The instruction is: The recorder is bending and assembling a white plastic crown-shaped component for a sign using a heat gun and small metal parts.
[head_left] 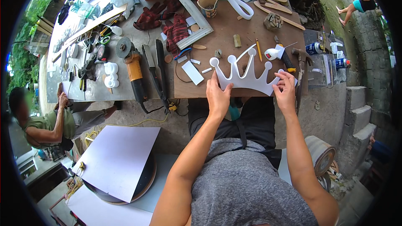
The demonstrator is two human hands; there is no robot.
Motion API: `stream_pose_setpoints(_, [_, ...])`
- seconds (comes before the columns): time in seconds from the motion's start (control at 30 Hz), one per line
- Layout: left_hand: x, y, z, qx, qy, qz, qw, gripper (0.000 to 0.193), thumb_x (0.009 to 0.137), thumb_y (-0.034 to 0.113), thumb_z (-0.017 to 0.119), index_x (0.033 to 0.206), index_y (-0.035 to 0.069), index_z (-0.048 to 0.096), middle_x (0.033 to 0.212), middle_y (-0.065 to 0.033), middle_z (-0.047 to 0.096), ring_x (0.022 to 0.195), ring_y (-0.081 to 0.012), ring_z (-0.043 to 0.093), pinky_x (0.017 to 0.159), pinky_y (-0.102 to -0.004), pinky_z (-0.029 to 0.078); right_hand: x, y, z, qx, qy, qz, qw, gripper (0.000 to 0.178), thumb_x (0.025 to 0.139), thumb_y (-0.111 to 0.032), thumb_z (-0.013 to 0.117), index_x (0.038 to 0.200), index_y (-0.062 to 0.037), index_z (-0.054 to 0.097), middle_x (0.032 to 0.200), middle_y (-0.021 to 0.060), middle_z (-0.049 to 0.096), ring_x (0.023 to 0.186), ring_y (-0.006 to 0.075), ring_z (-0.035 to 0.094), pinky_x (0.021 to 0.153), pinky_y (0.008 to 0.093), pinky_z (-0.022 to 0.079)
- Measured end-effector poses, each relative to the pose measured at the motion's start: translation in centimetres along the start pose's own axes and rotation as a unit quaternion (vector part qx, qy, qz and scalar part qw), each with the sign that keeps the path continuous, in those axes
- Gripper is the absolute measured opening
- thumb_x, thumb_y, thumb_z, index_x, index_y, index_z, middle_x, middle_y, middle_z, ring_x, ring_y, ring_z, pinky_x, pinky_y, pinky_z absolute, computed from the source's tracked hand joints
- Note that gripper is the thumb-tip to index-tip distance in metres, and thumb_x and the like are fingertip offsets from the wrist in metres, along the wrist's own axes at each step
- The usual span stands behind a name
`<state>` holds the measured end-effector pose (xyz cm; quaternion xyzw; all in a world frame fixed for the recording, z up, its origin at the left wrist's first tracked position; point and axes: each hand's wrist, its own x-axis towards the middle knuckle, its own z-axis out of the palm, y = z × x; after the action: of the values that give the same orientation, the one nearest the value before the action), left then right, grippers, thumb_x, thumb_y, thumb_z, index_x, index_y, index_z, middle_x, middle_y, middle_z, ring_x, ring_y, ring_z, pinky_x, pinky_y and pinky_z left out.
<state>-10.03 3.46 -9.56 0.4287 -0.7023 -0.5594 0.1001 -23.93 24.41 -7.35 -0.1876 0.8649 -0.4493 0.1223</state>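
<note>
A white crown-shaped cutout (pixel 248 81) with round-tipped points is held upright-side away from me at the table's front edge. My left hand (pixel 218 95) grips its left end, thumb on the face and fingers behind. At the other end, my right hand (pixel 285 87) pinches the crown's right side between thumb and fingers. A thin white strip (pixel 246 53) stands by the middle points; whether it is joined to them I cannot tell. Just beyond the crown lie a pencil (pixel 258 50), a white glue bottle (pixel 273 54) and a cutter knife (pixel 287 61).
A hammer (pixel 299 79) lies along the brown board's right edge. On the left are an angle grinder (pixel 133 69), a black hair straightener (pixel 161 65), red-black gloves (pixel 173 33) and a metal square (pixel 197 27). Another person (pixel 50 123) works at the far left. White sheet (pixel 119 157) lies behind.
</note>
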Motion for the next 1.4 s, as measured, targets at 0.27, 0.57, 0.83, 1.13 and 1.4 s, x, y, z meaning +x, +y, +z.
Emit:
stream_pose_setpoints(0.27, [-0.6, 1.2, -1.3, 0.096, 0.020, 0.020, 0.995, 0.067, 0.081, 0.006, 0.080, 0.141, 0.005, 0.051, 0.110, -0.0139, 0.056, 0.096, -0.0318, 0.063, 0.085, -0.0427, 0.052, -0.2, -0.4, -0.1, -0.024, 0.001, -0.020, 1.000, 0.046, 0.082, 0.011, 0.069, 0.125, -0.0051, 0.065, 0.130, 0.0088, 0.049, 0.087, 0.0123, 0.058, 0.080, 0.0255, 0.054])
stream_pose_setpoints(0.57, [-0.7, 1.1, -1.4, 0.075, 0.009, 0.019, 0.997, 0.063, 0.083, 0.004, 0.078, 0.141, 0.008, 0.053, 0.109, -0.0122, 0.057, 0.075, -0.0211, 0.065, 0.076, -0.0371, 0.055, -1.3, -0.7, 0.1, -0.002, 0.021, -0.016, 1.000, 0.045, 0.084, 0.012, 0.068, 0.125, -0.0048, 0.064, 0.130, 0.0088, 0.049, 0.088, 0.0121, 0.058, 0.081, 0.0258, 0.054])
stream_pose_setpoints(0.83, [-0.8, 0.5, -1.7, 0.052, 0.000, 0.028, 0.998, 0.055, 0.086, 0.003, 0.076, 0.138, 0.009, 0.057, 0.110, -0.0120, 0.056, 0.072, -0.0180, 0.066, 0.073, -0.0348, 0.055, -2.0, -0.4, 0.7, -0.002, 0.026, 0.002, 1.000, 0.044, 0.084, 0.012, 0.068, 0.125, -0.0040, 0.065, 0.129, 0.0082, 0.049, 0.087, 0.0119, 0.058, 0.081, 0.0253, 0.054])
stream_pose_setpoints(1.13, [-0.4, -1.7, -1.7, -0.007, -0.014, 0.051, 0.999, 0.047, 0.089, -0.001, 0.073, 0.134, 0.002, 0.060, 0.113, -0.0123, 0.056, 0.075, -0.0136, 0.070, 0.069, -0.0272, 0.059, -1.2, -0.8, 0.9, -0.028, 0.028, 0.029, 0.999, 0.040, 0.086, 0.009, 0.067, 0.124, -0.0025, 0.065, 0.129, 0.0088, 0.053, 0.091, 0.0134, 0.060, 0.084, 0.0271, 0.055])
stream_pose_setpoints(1.4, [-1.4, -1.9, -1.2, -0.029, -0.026, 0.055, 0.998, 0.049, 0.089, -0.003, 0.072, 0.136, 0.001, 0.059, 0.115, -0.0127, 0.057, 0.080, -0.0150, 0.071, 0.071, -0.0268, 0.060, 0.1, -1.4, 0.2, -0.106, -0.020, -0.022, 0.994, 0.043, 0.084, 0.002, 0.073, 0.125, -0.0048, 0.065, 0.143, 0.0134, 0.053, 0.125, 0.0315, 0.060, 0.100, 0.0395, 0.053])
